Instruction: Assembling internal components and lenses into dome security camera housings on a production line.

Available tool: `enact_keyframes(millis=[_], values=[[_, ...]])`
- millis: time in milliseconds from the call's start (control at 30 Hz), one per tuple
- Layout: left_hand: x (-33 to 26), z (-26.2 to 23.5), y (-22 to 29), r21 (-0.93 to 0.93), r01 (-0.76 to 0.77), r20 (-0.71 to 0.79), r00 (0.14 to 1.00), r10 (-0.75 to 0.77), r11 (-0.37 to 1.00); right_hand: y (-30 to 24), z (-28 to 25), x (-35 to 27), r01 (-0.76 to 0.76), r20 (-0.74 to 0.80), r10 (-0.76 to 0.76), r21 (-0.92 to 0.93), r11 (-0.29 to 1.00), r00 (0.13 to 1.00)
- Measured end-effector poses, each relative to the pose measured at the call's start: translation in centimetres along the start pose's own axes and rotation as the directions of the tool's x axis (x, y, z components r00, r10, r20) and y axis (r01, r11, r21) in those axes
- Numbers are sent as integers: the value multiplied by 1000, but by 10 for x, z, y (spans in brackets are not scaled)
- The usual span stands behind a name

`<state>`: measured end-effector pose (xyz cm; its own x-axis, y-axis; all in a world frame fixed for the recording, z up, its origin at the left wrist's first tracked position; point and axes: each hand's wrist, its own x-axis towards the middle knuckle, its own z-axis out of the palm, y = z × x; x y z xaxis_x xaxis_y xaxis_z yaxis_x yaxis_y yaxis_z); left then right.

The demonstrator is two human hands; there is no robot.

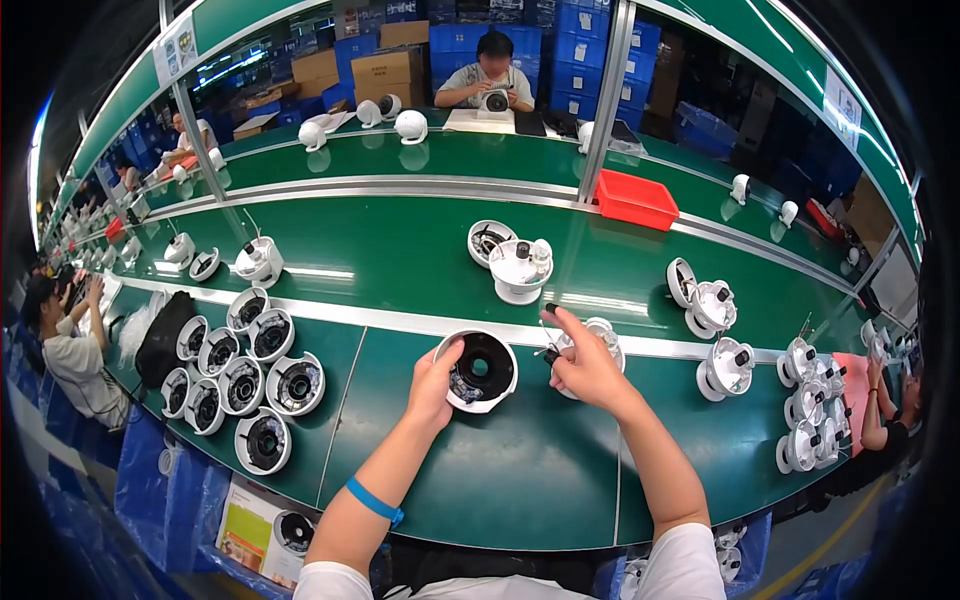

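Observation:
My left hand (432, 388) grips a round white housing cover (487, 404) by its left rim, with the thumb over the edge. The cover has a black inside and a round hole in its middle. To its right, my right hand (590, 370) reaches over a white camera base (608, 340) on the bench and hides much of it. Index finger and thumb are apart, their tips dark. Thin wires show beside these tips; I cannot make out whether the fingers touch them. A blue band (374, 503) circles my left forearm.
Several similar covers (241, 385) lie at left. Several white camera bases (810, 415) crowd the right end. Across the metal strip, a base (520, 268) and cover (490, 240) stand on the green belt. A red tray (636, 199) and a co-worker (492, 75) are beyond.

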<state>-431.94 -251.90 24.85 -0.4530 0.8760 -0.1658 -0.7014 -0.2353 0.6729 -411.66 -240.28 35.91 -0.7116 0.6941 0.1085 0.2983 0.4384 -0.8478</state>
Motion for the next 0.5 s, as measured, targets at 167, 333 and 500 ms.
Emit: enact_keyframes(millis=[167, 333, 500], values=[[25, -13, -22, -143, 29, 33, 999, -24, 989, 32, -9, 21, -20, 124, 33, -108, 994, 992], [53, -29, -25, -235, 270, 281, 938, -201, 934, 58, -7, 38, 251, 127, -222, -293, 923, 967], [74, -44, -39, -214, 191, 371, 923, -101, 958, 88, 15, 62, 552, 231, -515, -523, 649, 825]])
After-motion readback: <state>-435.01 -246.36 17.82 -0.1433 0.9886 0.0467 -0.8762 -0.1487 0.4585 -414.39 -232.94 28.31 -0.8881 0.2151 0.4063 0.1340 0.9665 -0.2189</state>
